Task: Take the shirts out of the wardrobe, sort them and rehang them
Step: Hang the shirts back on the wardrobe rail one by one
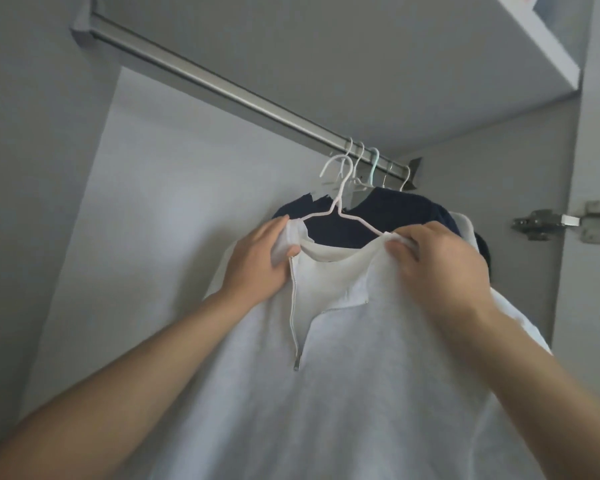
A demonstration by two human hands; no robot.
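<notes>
A pale grey zip-neck shirt [343, 375] fills the lower view, its short metal zipper [295, 317] open at the collar. It sits on a white wire hanger [340, 199], whose hook is raised just below the wardrobe rail [222, 88] and not on it. The left hand [257, 258] grips the left collar edge beside the zipper, fingers curled round the fabric. The right hand [437, 268] pinches the right collar and shoulder where the hanger arm enters the cloth. Behind them a navy shirt [395, 209] hangs from the rail's right end among several hanger hooks, 1 of them mint green [374, 168]. A metal door hinge [561, 221] is fixed to the right panel.
</notes>
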